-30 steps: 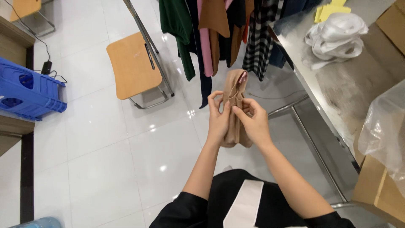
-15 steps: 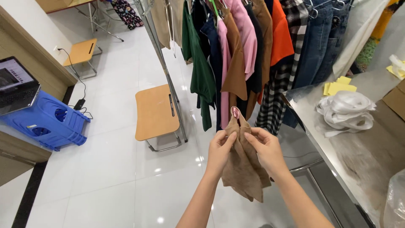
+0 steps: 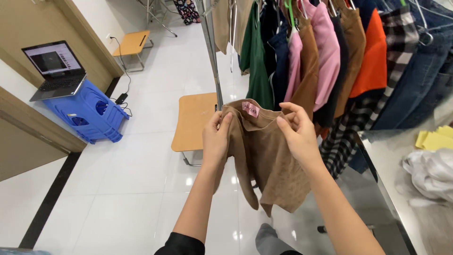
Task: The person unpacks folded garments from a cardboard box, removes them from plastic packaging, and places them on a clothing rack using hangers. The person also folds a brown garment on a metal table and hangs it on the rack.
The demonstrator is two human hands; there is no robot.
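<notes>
Tan knit cloth hangs between both hands in front of the rack: a small garment (image 3: pixel 271 160) held up by its top edge, with a pink label (image 3: pixel 250 109) sewn inside the opening. The left hand (image 3: pixel 216 139) pinches the left side of the edge, thumb and fingers closed on the fabric. The right hand (image 3: pixel 296 132) grips the right side, its fingers curled over the rim and closed on it. The opening is spread between the two hands, and the rest of the garment droops below them, ending in an uneven hem above the white tiled floor (image 3: pixel 118 198).

Just behind the garment stands the rack pole (image 3: pixel 212 61), with a row of hung clothes to its right: a green top (image 3: pixel 257 61), a pink one (image 3: pixel 325 52), an orange one (image 3: pixel 375 56) and a checked shirt (image 3: pixel 377 113). A wooden stool (image 3: pixel 191 123) sits under the rack, near the left hand. Well to the left, a laptop (image 3: pixel 54 66) rests on a blue plastic stool (image 3: pixel 87 113). At the right edge a metal table (image 3: pixel 401 189) bears a white bag (image 3: pixel 432 172) and yellow papers (image 3: pixel 436 139).
</notes>
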